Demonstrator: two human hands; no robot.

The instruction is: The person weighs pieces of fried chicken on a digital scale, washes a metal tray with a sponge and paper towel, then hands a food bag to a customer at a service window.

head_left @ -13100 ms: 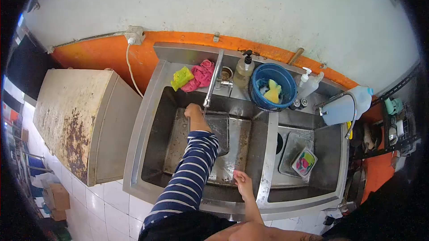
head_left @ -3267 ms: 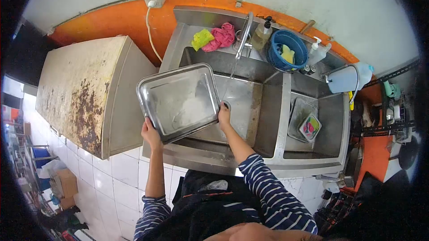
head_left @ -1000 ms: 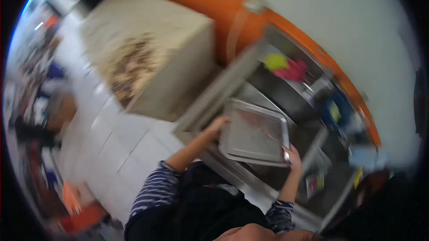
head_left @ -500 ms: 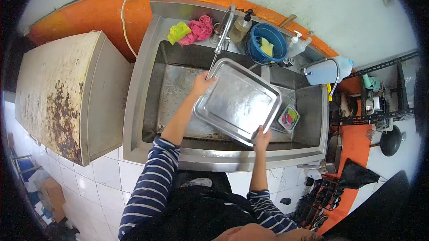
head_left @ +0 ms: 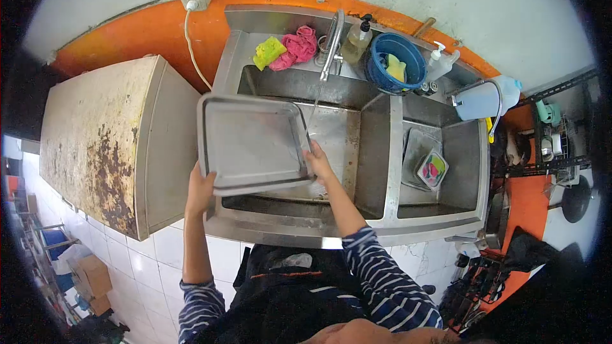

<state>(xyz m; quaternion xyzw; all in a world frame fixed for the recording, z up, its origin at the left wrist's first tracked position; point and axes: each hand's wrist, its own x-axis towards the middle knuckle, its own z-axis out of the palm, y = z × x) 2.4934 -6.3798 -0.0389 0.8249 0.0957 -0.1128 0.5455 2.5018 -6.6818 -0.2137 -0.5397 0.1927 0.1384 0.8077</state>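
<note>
A rectangular metal tray is held up over the left side of the sink, its near edge tilted toward me. My left hand grips the tray's lower left corner, and my right hand grips its right edge. Some fingers of each hand are hidden by the tray. Just beyond the tray's right side, water runs from the faucet into the large basin.
The small right basin holds a metal pan and a container with colourful contents. Along the back ledge are a yellow sponge, a pink cloth, a soap bottle and a blue bucket. A rusty white cabinet stands left.
Both hands have carried the tray left, from over the middle of the sink to its left edge, and turned it. The running water and the large basin's floor now show more.
</note>
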